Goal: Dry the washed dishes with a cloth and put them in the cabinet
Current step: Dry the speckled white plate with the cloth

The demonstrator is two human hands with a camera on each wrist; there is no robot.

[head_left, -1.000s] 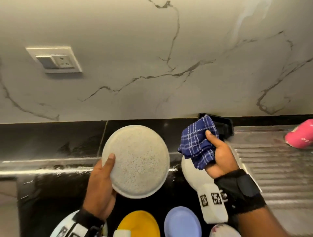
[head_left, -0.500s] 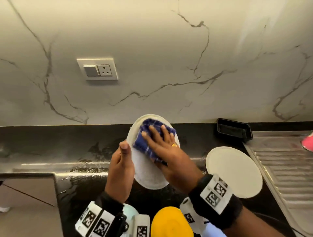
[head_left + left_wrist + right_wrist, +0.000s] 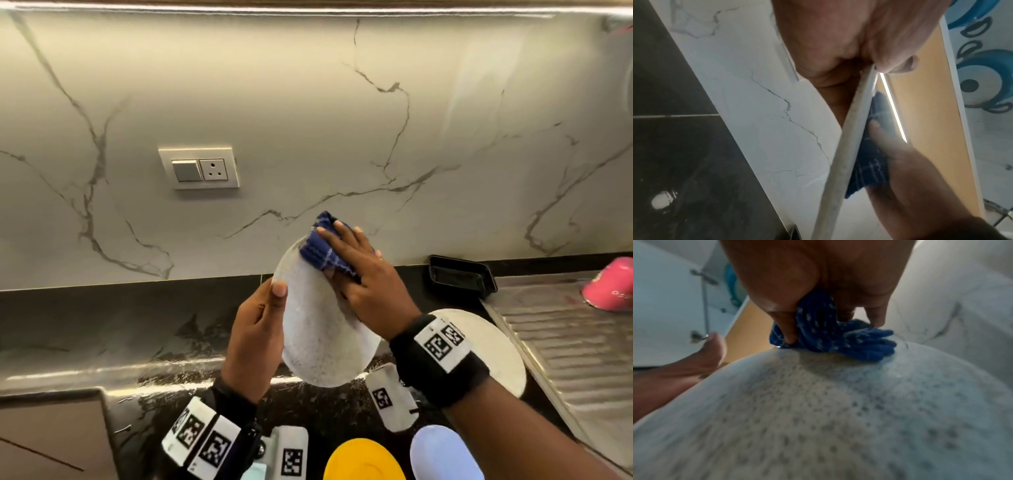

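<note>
Overhead, a round speckled off-white plate (image 3: 318, 329) stood tilted above the glossy black stone desk (image 3: 102, 329), clear of it. Left hand (image 3: 255, 339) gripped its left rim, thumb on the face, fingers curled behind. Right hand (image 3: 368, 287) pressed a bunched blue checked cloth (image 3: 323, 251) onto the plate's upper part, fingers spread nearly straight over it, thumb tucked into the folds in the right wrist view. Second pale round plate (image 3: 486, 346) lay flat on the desk just right of it; yellow dish (image 3: 364, 460) and pale blue dish (image 3: 445, 454) near the bottom edge
</note>
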